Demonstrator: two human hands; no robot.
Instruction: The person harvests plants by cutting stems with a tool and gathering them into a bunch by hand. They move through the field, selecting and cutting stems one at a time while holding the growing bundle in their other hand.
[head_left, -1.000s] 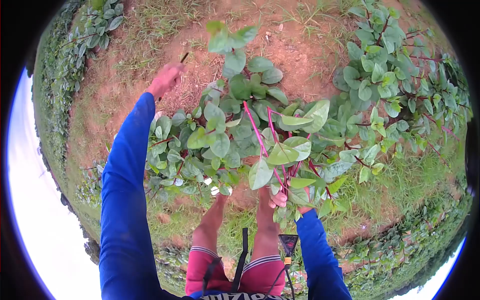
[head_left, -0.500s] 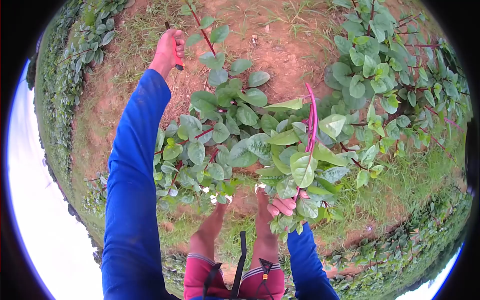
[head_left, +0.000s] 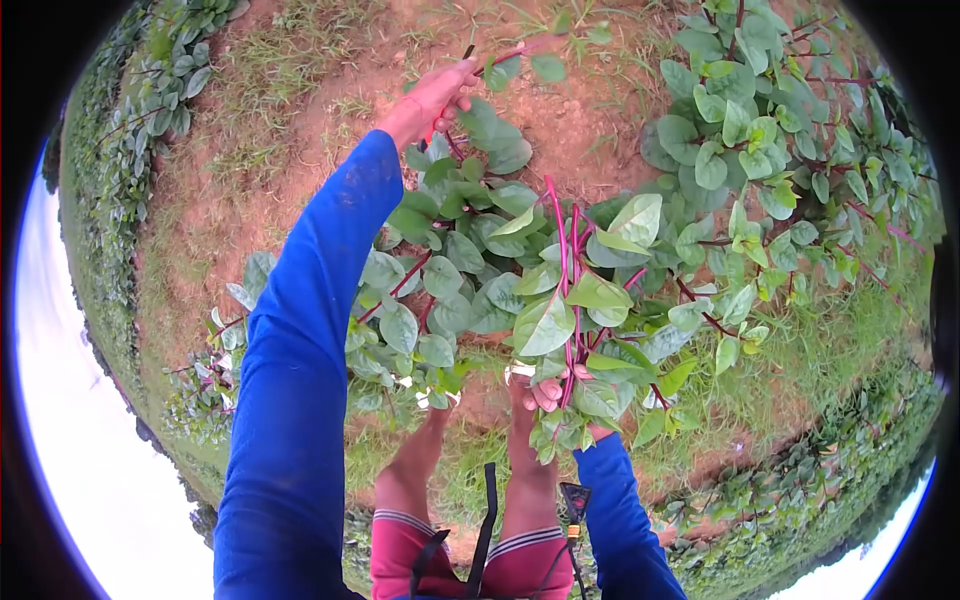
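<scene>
One leafy bunch (head_left: 546, 324) juts from the closed right hand (head_left: 547, 391); the left hand (head_left: 436, 98) grips a red tool (head_left: 433, 129)

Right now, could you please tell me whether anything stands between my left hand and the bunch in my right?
Yes, the growing leaves lie between your left hand and the bunch in your right hand, though a path above them looks open.

Dense foliage (head_left: 462, 262) crowds the middle; bare soil (head_left: 590, 125) beyond is open.
</scene>
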